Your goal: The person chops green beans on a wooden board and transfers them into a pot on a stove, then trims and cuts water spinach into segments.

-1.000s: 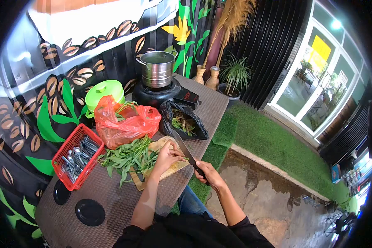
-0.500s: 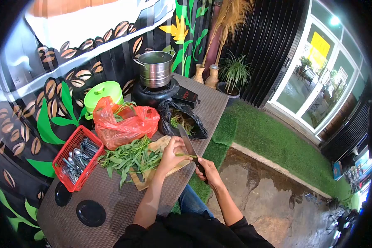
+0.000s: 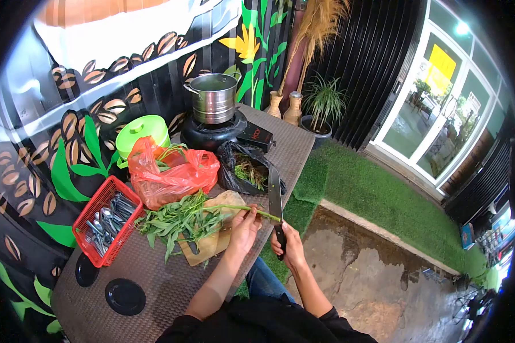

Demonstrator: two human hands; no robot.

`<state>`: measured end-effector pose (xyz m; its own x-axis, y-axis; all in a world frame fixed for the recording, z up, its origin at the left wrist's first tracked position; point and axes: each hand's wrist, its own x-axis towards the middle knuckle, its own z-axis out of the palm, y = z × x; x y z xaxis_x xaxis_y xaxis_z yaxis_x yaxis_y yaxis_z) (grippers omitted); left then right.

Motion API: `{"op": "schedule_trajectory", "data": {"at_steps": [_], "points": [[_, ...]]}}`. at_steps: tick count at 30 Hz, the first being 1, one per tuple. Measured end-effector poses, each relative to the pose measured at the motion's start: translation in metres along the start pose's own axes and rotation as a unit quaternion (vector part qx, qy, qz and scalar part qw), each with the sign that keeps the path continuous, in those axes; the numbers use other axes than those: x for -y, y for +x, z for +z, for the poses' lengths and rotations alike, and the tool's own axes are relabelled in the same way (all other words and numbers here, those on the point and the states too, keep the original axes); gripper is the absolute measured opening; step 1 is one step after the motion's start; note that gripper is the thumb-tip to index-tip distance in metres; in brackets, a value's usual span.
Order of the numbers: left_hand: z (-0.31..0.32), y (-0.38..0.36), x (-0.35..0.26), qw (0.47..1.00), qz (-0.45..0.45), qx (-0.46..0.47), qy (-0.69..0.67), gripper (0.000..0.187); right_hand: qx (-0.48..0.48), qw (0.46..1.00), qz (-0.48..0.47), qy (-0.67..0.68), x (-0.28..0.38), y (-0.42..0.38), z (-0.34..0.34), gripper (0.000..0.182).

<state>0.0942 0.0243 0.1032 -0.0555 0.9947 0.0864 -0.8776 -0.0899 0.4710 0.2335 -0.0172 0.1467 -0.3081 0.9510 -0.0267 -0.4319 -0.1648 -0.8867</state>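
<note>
My left hand (image 3: 245,231) is closed around a long green stem (image 3: 229,207) of leafy greens, which runs left to the leaves and right past my fingers. In my right hand (image 3: 290,246) is a kitchen knife (image 3: 275,197) with a black handle, its blade pointing up and away from me. The stem's right end meets the blade just above the handle. A heap of leafy greens (image 3: 180,224) lies on a wooden cutting board (image 3: 203,250), left of my hands. Beyond the blade sits a black plastic bag (image 3: 229,166) with cut stems inside.
A red plastic bag (image 3: 169,183) stands behind the greens, near a lime-green lidded pot (image 3: 143,132). A steel pot (image 3: 213,103) rests on a portable stove (image 3: 212,134). Cutlery fills a red basket (image 3: 131,212). Two black lids, including this one (image 3: 126,296), lie on the table (image 3: 166,286).
Both hands have shifted slightly. The knife has turned more upright and moved right, and a longer length of stem now shows stretched between the greens and the blade.
</note>
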Motion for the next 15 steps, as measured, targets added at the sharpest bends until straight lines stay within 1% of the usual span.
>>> {"op": "schedule_trajectory", "data": {"at_steps": [4, 6, 13, 15], "points": [[0.009, 0.0, -0.015, 0.999, -0.022, 0.015, 0.02, 0.014, 0.031, 0.999, 0.0, -0.014, 0.001, -0.003, -0.003, 0.037], [0.012, 0.0, -0.021, 0.997, -0.01, 0.044, 0.062, 0.013, 0.045, 0.996, -0.027, -0.075, 0.001, -0.002, -0.005, 0.039], [0.008, -0.003, -0.031, 0.994, -0.007, 0.037, 0.106, 0.012, 0.072, 0.993, -0.03, -0.091, 0.0, -0.002, -0.006, 0.045], [0.006, -0.006, -0.031, 0.994, 0.004, 0.023, 0.111, 0.012, 0.054, 0.993, -0.023, -0.106, -0.002, -0.002, -0.003, 0.047]]}}
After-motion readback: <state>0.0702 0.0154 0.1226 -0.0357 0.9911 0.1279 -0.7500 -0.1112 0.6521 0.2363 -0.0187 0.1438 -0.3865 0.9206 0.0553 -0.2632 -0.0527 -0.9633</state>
